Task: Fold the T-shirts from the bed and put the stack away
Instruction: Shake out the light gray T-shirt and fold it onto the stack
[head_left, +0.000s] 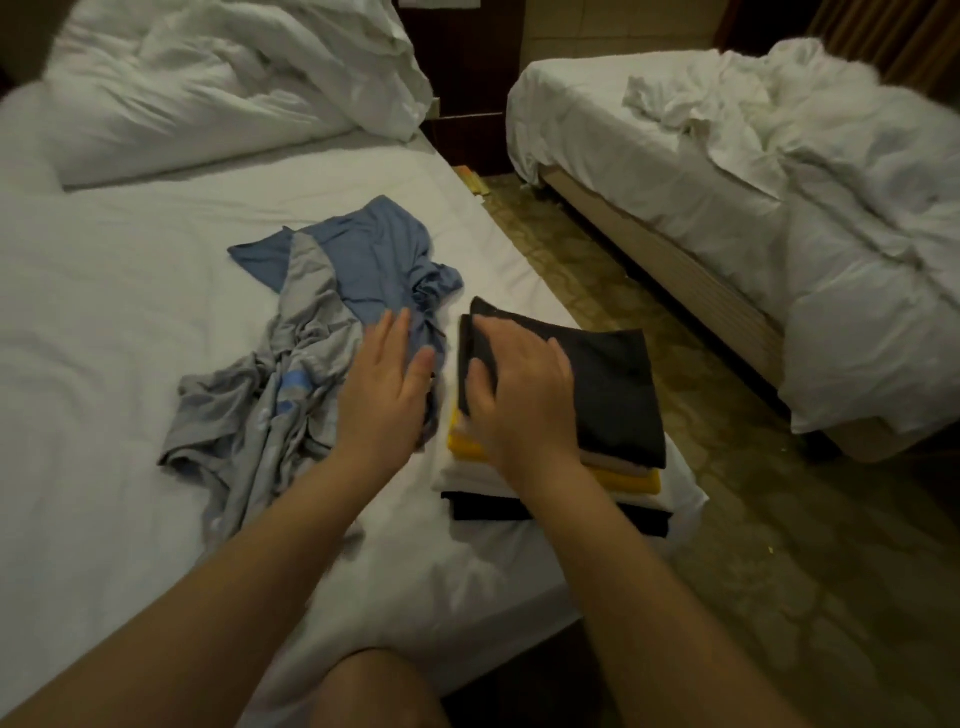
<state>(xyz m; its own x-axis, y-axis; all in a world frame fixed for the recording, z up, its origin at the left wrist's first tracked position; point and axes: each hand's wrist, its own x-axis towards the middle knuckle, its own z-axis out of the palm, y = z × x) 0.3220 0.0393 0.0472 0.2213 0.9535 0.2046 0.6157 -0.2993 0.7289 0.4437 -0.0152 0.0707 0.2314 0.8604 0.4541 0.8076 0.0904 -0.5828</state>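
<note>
1. A bare knee (374, 686) shows at the bottom edge, against the near side of the bed (104, 322). Both forearms reach forward over the white sheet.
2. The left hand (387, 384) lies with its fingers straight and close together. They rest on the bunched cloth where the two loose shirts meet, and the hand grips nothing.
3. The right hand (519, 395) rests palm down on the stack of folded T-shirts (571, 467). Its fingers are lightly bent over the top shirt and its thumb lies at that shirt's left edge. It presses rather than pinches.
4. The stack sits at the bed's near right corner, just beside the left hand. A dark grey shirt (618, 384) is on top, with beige, yellow (636, 480) and white layers under it and a black shirt (488, 506) at the bottom.
5. Left of the stack a grey T-shirt (244, 415) lies crumpled and unfolded on the sheet.
6. A blue T-shirt (363, 254) lies partly over the grey one and farther up the bed, also unfolded, its lower end gathered in a knot of folds by the left fingers.
7. At the head of the bed is a rumpled white duvet (234, 88).
8. To the right, across a strip of patterned carpet (727, 519), stands a second bed (675, 156) with tumbled white bedding. Dark wooden furniture (467, 78) stands between the two beds.
</note>
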